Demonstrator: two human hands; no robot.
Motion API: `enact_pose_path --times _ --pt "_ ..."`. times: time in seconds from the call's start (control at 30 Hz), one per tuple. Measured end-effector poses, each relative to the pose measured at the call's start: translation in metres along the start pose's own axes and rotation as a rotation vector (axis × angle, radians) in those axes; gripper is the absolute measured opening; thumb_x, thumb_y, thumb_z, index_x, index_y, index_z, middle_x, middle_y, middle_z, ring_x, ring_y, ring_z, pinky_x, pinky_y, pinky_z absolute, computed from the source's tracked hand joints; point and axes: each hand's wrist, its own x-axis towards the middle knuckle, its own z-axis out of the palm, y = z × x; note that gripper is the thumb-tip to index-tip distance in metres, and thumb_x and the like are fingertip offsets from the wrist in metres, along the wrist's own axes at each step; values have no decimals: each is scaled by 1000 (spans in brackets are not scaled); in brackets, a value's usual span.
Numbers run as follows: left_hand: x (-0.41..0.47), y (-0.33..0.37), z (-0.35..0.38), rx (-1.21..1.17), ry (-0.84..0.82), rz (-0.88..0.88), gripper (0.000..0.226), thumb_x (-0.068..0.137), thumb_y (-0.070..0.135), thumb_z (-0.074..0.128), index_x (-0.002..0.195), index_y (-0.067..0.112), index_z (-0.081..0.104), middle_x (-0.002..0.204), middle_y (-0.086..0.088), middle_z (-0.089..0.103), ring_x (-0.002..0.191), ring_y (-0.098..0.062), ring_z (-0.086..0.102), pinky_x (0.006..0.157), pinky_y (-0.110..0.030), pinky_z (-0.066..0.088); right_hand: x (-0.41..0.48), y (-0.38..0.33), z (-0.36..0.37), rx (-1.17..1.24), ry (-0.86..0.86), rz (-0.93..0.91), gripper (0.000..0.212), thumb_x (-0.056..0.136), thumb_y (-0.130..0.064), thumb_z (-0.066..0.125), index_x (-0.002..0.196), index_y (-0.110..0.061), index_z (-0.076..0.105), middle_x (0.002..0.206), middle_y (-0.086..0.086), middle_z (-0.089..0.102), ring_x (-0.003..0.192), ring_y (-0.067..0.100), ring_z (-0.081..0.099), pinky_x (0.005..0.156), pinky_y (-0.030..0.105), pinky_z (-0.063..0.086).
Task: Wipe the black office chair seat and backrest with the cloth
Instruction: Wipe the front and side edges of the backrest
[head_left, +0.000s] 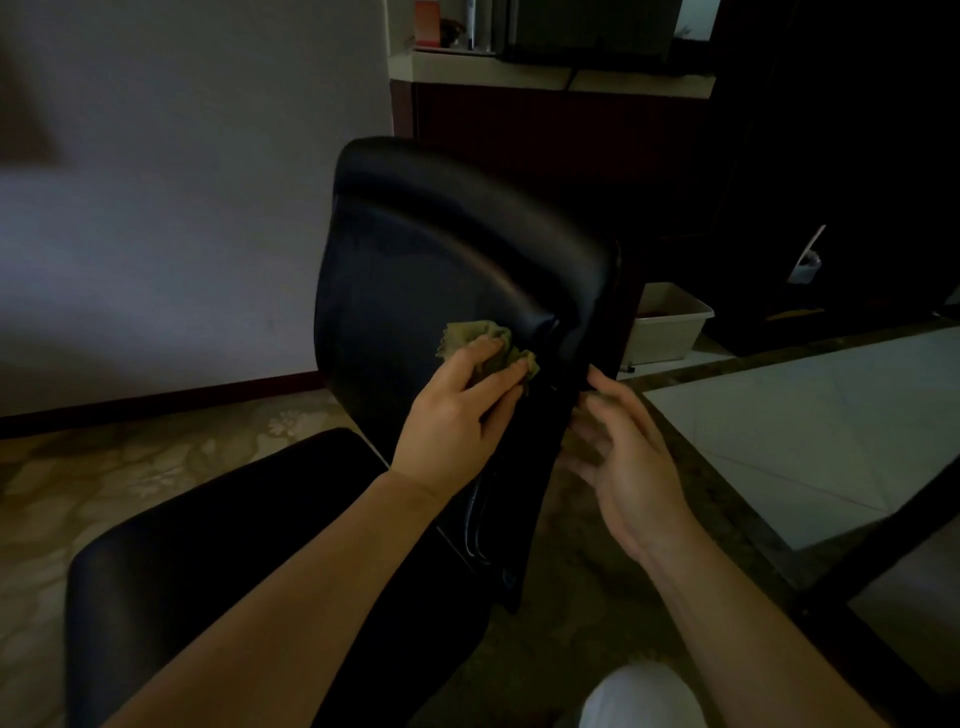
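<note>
The black office chair stands in the middle of the view, its backrest (415, 260) upright and its seat (218, 545) at the lower left. My left hand (457, 415) presses a crumpled olive-green cloth (478, 340) against the lower right of the backrest, fingers laid over it. My right hand (623, 457) is beside the backrest's right edge with loosely spread fingers, its fingertips touching or nearly touching that edge; it holds nothing.
A pale wall (182, 208) is behind the chair on the left. A dark cabinet (571, 130) stands behind it. A beige plastic bin (670, 322) sits on the floor at the right, and a dark table edge (883, 545) crosses the lower right.
</note>
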Motion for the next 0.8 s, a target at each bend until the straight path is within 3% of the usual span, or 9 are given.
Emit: enact_pose_path --times 0.1,0.23,0.37,0.67,0.8 --pt "-4 5 -2 -31 -18 -18 30 100 23 60 126 11 71 136 -13 58 130 -24 55 109 -38 48 1 0 1 15 9 9 32 108 -23 41 126 -33 66 120 -4 72 112 13 68 100 53 52" --pt "-1 18 -1 -100 30 -175 30 97 33 63 117 15 75 129 -6 62 122 -18 60 103 -37 53 0 1 2 17 22 11 31 108 -24 41 123 -34 66 117 -4 73 110 14 69 97 51 52" --pt "2 20 7 -103 114 -214 17 91 23 75 106 14 79 117 -4 66 111 -18 65 94 -40 56 0 2 1 21 28 14 32 107 -23 42 122 -34 67 119 -4 73 111 14 68 91 48 53" --pt "-8 0 0 3 21 -2 19 94 16 68 110 10 77 118 -11 64 114 -24 62 100 -35 52 2 5 -2 16 15 20 35 109 -20 38 126 -35 65 120 -5 73 110 10 69 93 45 53" --pt "-9 -13 -8 20 -79 83 28 92 14 67 118 10 73 125 -14 60 116 -28 61 101 -40 53 3 7 -3 34 4 39 36 109 -18 38 125 -35 65 122 -1 72 111 13 69 92 44 54"
